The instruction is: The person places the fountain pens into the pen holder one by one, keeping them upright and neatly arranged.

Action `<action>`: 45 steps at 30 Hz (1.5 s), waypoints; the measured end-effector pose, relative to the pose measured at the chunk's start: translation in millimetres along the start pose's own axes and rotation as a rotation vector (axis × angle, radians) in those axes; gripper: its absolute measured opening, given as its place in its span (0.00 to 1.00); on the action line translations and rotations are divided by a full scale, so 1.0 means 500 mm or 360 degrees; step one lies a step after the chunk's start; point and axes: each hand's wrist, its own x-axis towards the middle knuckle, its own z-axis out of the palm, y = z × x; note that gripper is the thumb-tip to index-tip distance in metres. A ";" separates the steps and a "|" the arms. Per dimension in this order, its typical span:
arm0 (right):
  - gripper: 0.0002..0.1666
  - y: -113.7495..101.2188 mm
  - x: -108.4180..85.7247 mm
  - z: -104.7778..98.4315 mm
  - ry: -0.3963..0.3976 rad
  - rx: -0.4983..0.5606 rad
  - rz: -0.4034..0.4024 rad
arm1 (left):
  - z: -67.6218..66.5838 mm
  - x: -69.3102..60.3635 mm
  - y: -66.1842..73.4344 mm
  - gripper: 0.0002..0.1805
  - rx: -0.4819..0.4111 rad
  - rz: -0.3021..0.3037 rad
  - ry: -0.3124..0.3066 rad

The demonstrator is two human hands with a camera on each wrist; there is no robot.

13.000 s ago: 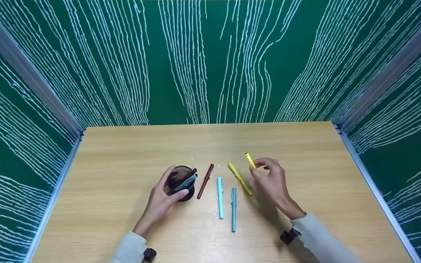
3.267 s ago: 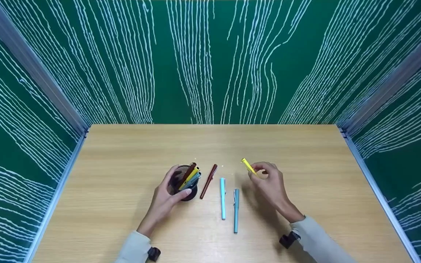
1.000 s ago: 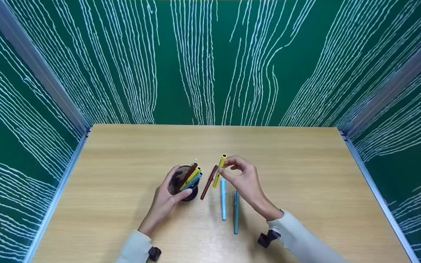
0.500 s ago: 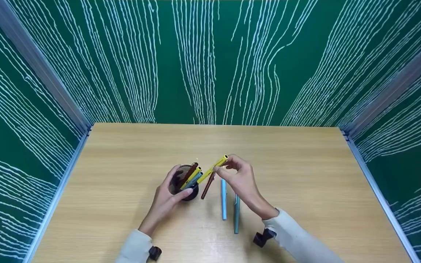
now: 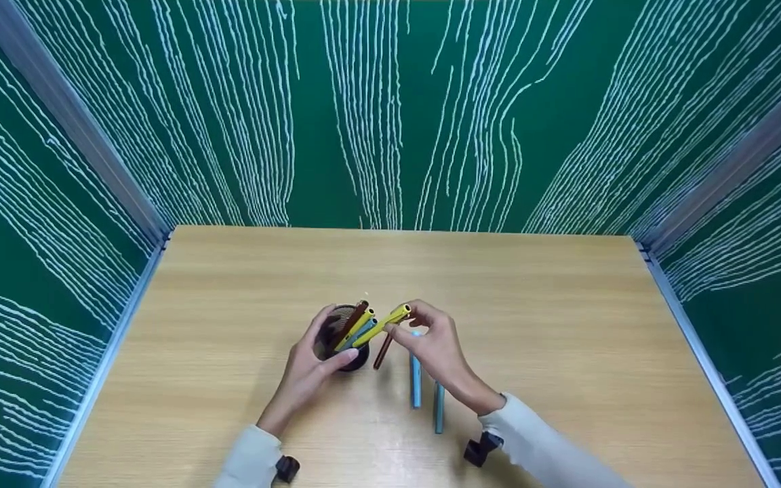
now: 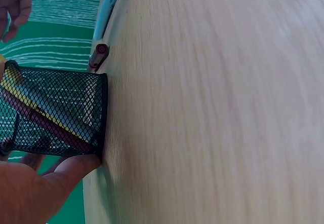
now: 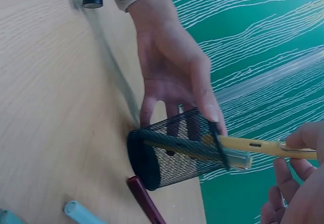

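Observation:
My left hand (image 5: 304,371) grips a black mesh pen cup (image 6: 61,89) standing on the table, thumb on the near side. Inside lean a dark red pen (image 5: 352,321), a yellow pen (image 5: 366,314) and a teal pen (image 5: 367,328). My right hand (image 5: 436,347) pinches a second yellow pen (image 7: 243,144) near its upper end. In the right wrist view, that pen slants through the rim, its lower part inside the cup. Another dark red pen (image 5: 382,352) lies just right of the cup, partly hidden by my right hand.
A light blue pen (image 5: 416,383) and a teal pen (image 5: 439,410) lie on the wooden table (image 5: 228,291) under and beside my right wrist. Green walls (image 5: 424,122) with wavy white lines stand at the back and both sides.
Earlier, the first yellow pen went from the table into the cup. My right hand has since brought the second yellow pen leftward and put its lower end into the cup. My left hand stays put.

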 end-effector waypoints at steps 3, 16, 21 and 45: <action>0.05 0.007 0.000 0.008 -0.0007 0.0000 0.0010 | 0.000 0.000 0.000 0.51 0.0002 -0.0003 -0.0001; 0.07 0.025 0.002 0.022 -0.0021 -0.0011 0.0013 | -0.004 -0.001 0.000 0.49 -0.0027 0.0021 0.0001; 0.09 0.024 0.003 0.010 -0.0016 0.0002 0.0004 | -0.005 -0.001 0.002 0.50 -0.0070 0.0026 -0.0014; 0.06 0.098 -0.040 -0.083 0.0111 -0.0140 0.0179 | -0.001 0.002 -0.003 0.49 -0.0176 0.0076 -0.0066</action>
